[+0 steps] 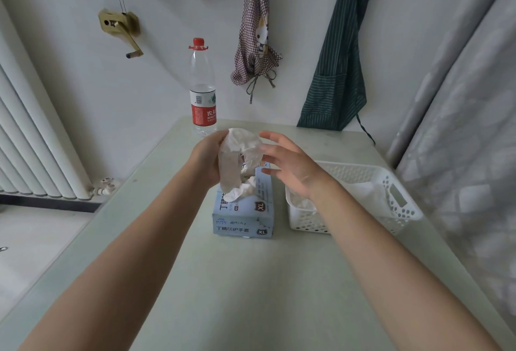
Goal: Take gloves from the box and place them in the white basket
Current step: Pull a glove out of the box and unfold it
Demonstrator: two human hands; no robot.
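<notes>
A pale blue glove box (245,215) marked XL lies in the middle of the table, with white glove material (245,188) bulging from its top opening. Above the box my left hand (208,159) grips a translucent white glove (237,152) that hangs down toward the opening. My right hand (290,162) hovers just right of the glove with fingers spread, its fingertips at or near the glove's edge. The white perforated basket (402,197) stands to the right of the box, and white gloves (363,193) lie inside it.
A plastic water bottle (203,91) with a red cap stands at the table's far edge, behind the box. Aprons hang on the wall beyond. A radiator (30,138) is at the left and a curtain (460,116) at the right.
</notes>
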